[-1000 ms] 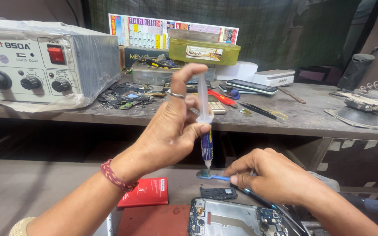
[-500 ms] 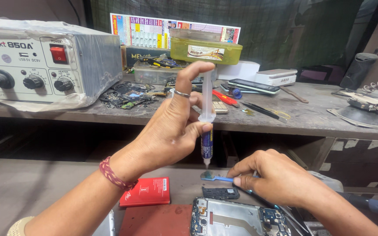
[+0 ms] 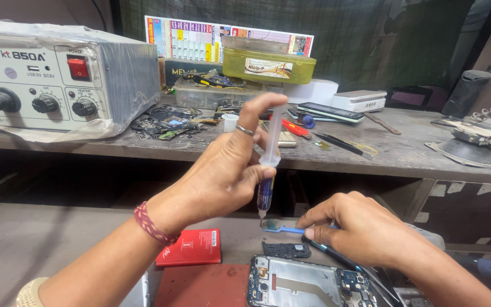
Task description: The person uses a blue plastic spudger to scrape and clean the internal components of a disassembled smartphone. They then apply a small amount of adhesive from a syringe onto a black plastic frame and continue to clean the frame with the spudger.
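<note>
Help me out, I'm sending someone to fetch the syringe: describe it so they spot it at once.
Start at the grey machine with the red switch on the shelf, then look right and down to the left hand raised over the opened phone. The syringe stands upright in that hand, thumb on its plunger. It is the only clear tube with a dark blue lower end, tip just above a small blue tool.

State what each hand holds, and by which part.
Left hand holds a syringe around its barrel, thumb on the plunger. Right hand pinches the blue handle of a small tool.
</note>
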